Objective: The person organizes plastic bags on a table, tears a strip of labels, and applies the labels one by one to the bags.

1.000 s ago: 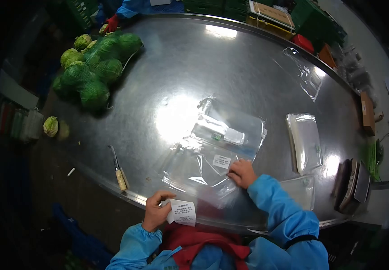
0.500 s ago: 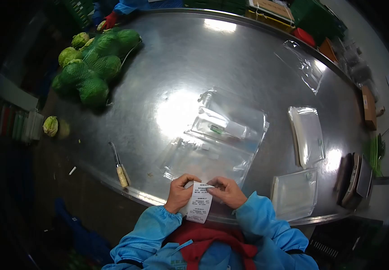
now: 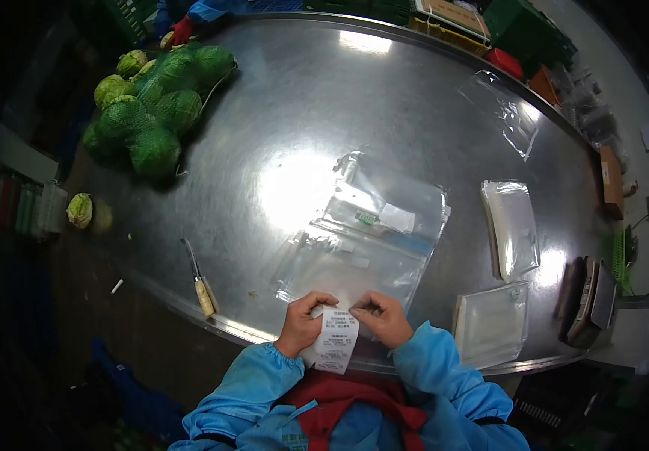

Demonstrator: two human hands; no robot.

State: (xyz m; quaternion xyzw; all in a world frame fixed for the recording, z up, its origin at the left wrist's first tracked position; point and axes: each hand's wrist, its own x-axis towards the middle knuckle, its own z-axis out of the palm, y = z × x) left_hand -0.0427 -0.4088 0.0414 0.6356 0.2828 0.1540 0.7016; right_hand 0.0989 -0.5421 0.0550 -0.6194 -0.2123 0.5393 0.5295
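Observation:
A strip of white printed labels hangs in front of me at the table's near edge. My left hand is closed, pinching the strip's upper left side between thumb and fingers. At the upper right corner, the fingers of my right hand are pinched together against the strip. Just beyond my hands lie clear plastic bags, flat and overlapping. A white label and a small green label show on the upper bag.
A knife with a wooden handle lies left of me. Cabbages in a green net sit at far left, near a co-worker's red-gloved hand. Stacks of clear bags lie right. One loose cabbage is at the left edge.
My right fingers have drawn back slightly from the strip's face to its upper right corner. The strip's lower end has swung slightly right. The view has shifted a little.

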